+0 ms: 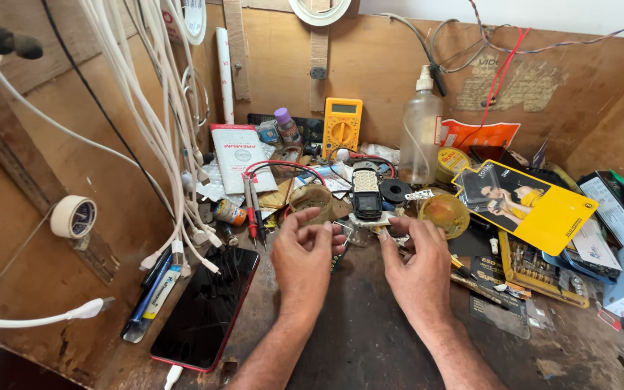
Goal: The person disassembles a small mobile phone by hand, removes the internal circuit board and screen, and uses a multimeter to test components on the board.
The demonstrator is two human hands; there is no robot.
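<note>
Both hands pinch a small white part [370,225] between them — left hand [303,254] and right hand [414,266] fingertips closed on its ends. It looks light, thin and fragile — best held by the edges.

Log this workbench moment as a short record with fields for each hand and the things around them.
left hand: left hand over the bench, fingers curled, fingertips at a small pale part
right hand: right hand pinching the same part from the other side
just beyond hands: opened keypad phone, lying flat
left of hands: red-edged smartphone, screen dark, face up
back wall: yellow multimeter, clear pump bottle
right of hands: yellow card, screwdriver bit tray
hanging: white cables
</note>
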